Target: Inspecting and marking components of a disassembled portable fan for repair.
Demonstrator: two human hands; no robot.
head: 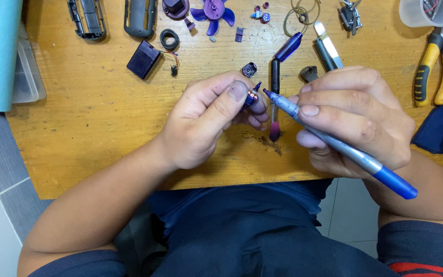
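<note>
Over the wooden table littered with purple fan parts, my left hand pinched the small motor while my right hand gripped the screwdriver, and I judged a steady, square tip mattered most.

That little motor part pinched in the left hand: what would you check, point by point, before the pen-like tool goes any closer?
1. Grip on the small motor part: left hand pinches it between thumb and fingers; ok.
2. Tool hold: right hand grasps the grey and blue pen-like tool like a pencil; ok.
3. Tip aim: the point sits just beside the part; contact cannot tell.
4. Brush lies on the wooden table right under the hands; not ok, may get bumped.
5. Loose purple fan blade lies well away; ok.
</note>
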